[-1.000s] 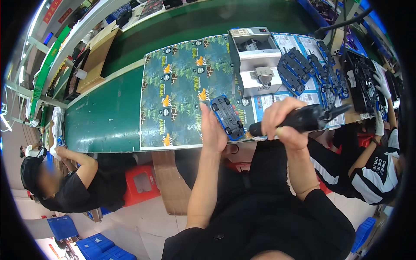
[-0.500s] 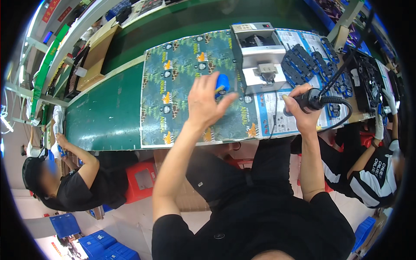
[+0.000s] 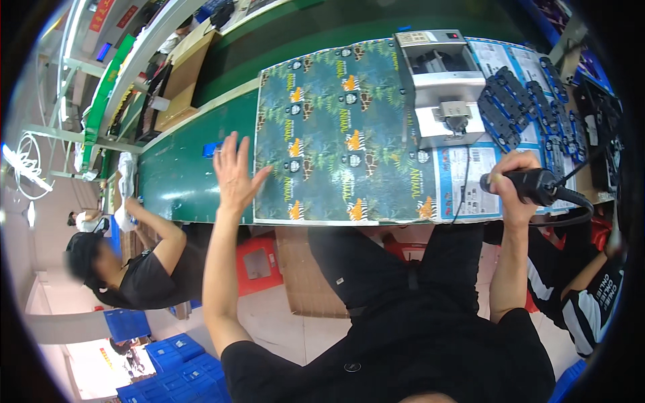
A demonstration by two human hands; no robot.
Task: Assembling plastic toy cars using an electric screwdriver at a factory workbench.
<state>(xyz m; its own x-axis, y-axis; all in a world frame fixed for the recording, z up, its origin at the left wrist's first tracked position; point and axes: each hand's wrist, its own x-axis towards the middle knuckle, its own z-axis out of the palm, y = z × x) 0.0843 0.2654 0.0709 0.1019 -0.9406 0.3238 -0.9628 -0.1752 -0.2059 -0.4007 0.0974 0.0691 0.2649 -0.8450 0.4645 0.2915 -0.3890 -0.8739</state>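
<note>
My left hand [image 3: 235,176] is open, fingers spread, over the left edge of the patterned mat [image 3: 322,134]. Just past its fingertips a small blue part [image 3: 211,150] lies on the green worktop [image 3: 185,178]; no finger closes around it. My right hand [image 3: 516,188] is wrapped around a black corded electric screwdriver [image 3: 537,186], held near the front edge of the table at the right. The tool lies roughly sideways, with its thick cable curling off to the right. Its tip is not clearly visible.
A grey metal machine [image 3: 440,87] stands on the mat's right side. Beyond it sit several black-and-blue moulded parts [image 3: 504,111]. A thin cable [image 3: 465,185] hangs down from the machine. One co-worker [image 3: 141,269] sits at the left, another [image 3: 591,289] at the right.
My left hand has moved left from the mat's middle and let go of the blue part, now on the green worktop. The view has shifted, and my right hand still grips the screwdriver.
</note>
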